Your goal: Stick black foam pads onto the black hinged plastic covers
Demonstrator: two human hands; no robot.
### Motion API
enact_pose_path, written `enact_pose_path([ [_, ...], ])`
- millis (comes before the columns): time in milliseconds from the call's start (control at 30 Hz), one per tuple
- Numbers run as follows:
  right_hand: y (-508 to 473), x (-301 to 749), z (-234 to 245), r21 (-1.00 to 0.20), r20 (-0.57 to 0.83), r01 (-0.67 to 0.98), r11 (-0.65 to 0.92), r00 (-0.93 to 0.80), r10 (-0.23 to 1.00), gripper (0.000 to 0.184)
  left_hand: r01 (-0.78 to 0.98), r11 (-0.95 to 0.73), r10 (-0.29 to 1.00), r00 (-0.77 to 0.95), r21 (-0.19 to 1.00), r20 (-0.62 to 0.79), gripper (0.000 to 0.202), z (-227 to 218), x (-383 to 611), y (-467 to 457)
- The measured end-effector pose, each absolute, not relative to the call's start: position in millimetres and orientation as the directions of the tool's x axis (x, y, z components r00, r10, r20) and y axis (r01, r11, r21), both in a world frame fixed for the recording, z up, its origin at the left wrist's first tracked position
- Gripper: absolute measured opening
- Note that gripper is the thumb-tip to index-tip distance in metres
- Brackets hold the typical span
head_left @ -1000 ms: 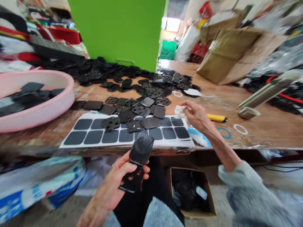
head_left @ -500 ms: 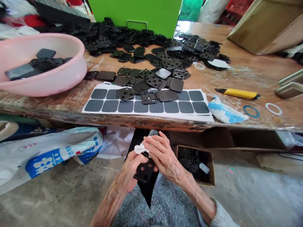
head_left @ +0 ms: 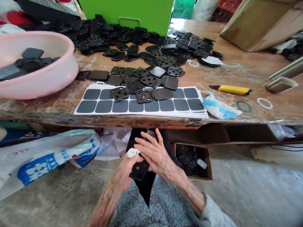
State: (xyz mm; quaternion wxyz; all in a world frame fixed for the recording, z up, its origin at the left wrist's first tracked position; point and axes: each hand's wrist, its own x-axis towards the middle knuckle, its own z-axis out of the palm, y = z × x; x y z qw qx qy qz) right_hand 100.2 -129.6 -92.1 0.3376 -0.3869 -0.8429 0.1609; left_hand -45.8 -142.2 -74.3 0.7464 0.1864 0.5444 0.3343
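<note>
1. Gripped in the closed left hand [head_left: 125, 171], over the lap and below the worktop's front edge: a black perforated plate [head_left: 139, 170].
2. Pressed against the left hand's fingertips: a wad of white cloth [head_left: 132, 153].
3. Held open above the plate, fingers spread: the right hand [head_left: 156, 154], close to the wad, with any contact impossible to tell.
4. Stretched across the lap: a grey patterned garment [head_left: 151, 201].
5. Set on the concrete floor [head_left: 248, 189], near the right knee: a cardboard box [head_left: 205, 160] filled with black pieces.
6. Slumped to the left: a white plastic sack with blue print [head_left: 52, 154], beside crumpled white paper [head_left: 111, 145].
7. Laid along the scarred wooden worktop [head_left: 241, 67]: a white-backed sheet of dark square pads [head_left: 151, 106], with black plates [head_left: 119, 93] scattered over its upper edge.
8. Spread beyond that sheet: a wide, crowded layer of black plates [head_left: 123, 47].
9. Placed at the far left: a pink plastic basin [head_left: 71, 63] holding dark squares.
10. Lying to the right: a yellow utility knife [head_left: 230, 90], a crumpled blue-and-white cloth [head_left: 219, 107], a blue ring [head_left: 243, 106] and a white ring [head_left: 264, 103].
11. Rising behind: a green panel [head_left: 125, 12], with a cardboard carton [head_left: 262, 25] at the far right.
</note>
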Motion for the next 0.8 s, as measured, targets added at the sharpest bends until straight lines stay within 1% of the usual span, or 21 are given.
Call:
enact_pose_path([
  [67,-124,97,-97,-0.553,0.379,0.584,0.595,-0.460,0.803,0.031,-0.261,0.728,0.684,0.233,0.633,-0.691,0.015,-75,-47,-144],
  [100,-121,97,-100,-0.596,0.344,0.581,0.554,-0.439,0.830,0.030,-0.237,0.730,0.683,0.270,0.641,-0.678,0.016,-75,-48,-145],
  [133,-118,99,-104,-0.682,0.298,0.546,0.487,-0.401,0.867,0.028,-0.212,0.726,0.684,0.318,0.654,-0.656,0.017,-75,-50,-146],
  [167,-116,102,-107,-0.785,0.233,0.485,0.385,-0.344,0.910,0.025,-0.194,0.717,0.687,0.363,0.670,-0.630,0.018,-76,-52,-148],
  [200,-113,106,-112,-0.876,0.153,0.407,0.259,-0.276,0.949,0.022,-0.179,0.712,0.683,0.401,0.679,-0.610,0.019,-77,-54,-149],
  [233,-112,110,-117,-0.938,0.064,0.322,0.130,-0.208,0.976,0.020,-0.172,0.711,0.677,0.430,0.682,-0.598,0.021,-78,-57,-151],
  [300,-112,121,-129,-0.978,-0.089,0.196,-0.070,-0.088,0.992,0.021,-0.193,0.713,0.675,0.453,0.675,-0.583,0.023,-80,-62,-155],
  [400,-118,141,-145,-0.972,-0.197,0.122,-0.203,0.060,0.979,0.023,-0.231,0.705,0.690,0.444,0.671,-0.572,0.026,-82,-68,-157],
  [500,-127,160,-146,-0.958,-0.274,0.053,-0.283,0.138,0.952,0.027,-0.250,0.694,0.702,0.443,0.675,-0.558,0.025,-84,-69,-156],
  [567,-133,169,-138,-0.946,-0.320,0.015,-0.324,0.121,0.940,0.029,-0.282,0.691,0.709,0.442,0.666,-0.549,0.024,-84,-68,-154],
  [633,-139,175,-126,-0.933,-0.358,0.008,-0.359,0.057,0.932,0.032,-0.310,0.694,0.712,0.427,0.650,-0.557,0.023,-84,-67,-153],
  [733,-150,172,-106,-0.939,-0.323,0.119,-0.324,0.029,0.946,0.042,-0.330,0.704,0.708,0.396,0.629,-0.585,0.024,-84,-65,-152],
  [800,-158,158,-95,-0.945,-0.213,0.237,-0.224,0.071,0.975,0.039,-0.325,0.716,0.697,0.383,0.617,-0.606,0.027,-85,-63,-153],
])
